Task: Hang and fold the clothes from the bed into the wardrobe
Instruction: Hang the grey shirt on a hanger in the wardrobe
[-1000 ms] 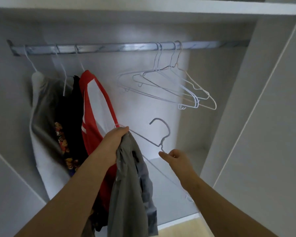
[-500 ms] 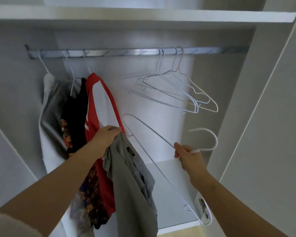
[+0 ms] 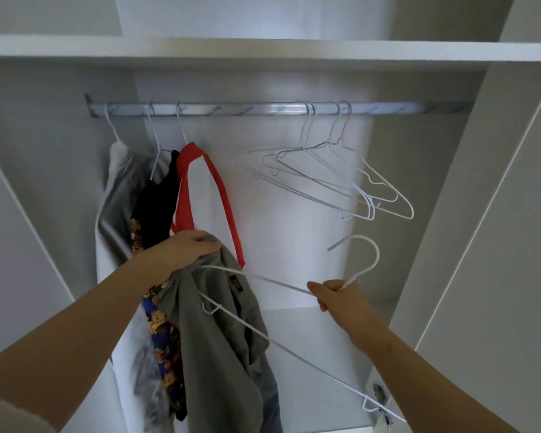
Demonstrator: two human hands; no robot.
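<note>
I face the open wardrobe. My left hand [image 3: 185,251] grips the top of a grey shirt [image 3: 219,339] that hangs down in front of the clothes. My right hand [image 3: 338,300] holds a white wire hanger [image 3: 275,335] by its neck, hook up to the right. One end of the hanger reaches to the grey shirt's top by my left hand. A metal rail [image 3: 263,108] crosses the wardrobe above.
On the rail's left hang a white-grey garment [image 3: 116,195], a black patterned one [image 3: 153,210] and a red-and-white shirt [image 3: 200,195]. Several bare wire hangers [image 3: 341,182] hang at the right. A shelf [image 3: 263,51] runs above, a door hinge [image 3: 380,398] sits lower right.
My right hand has turned the hanger so its hook points up and right, and its left end has come to the shirt's top. The view has tilted upward.
</note>
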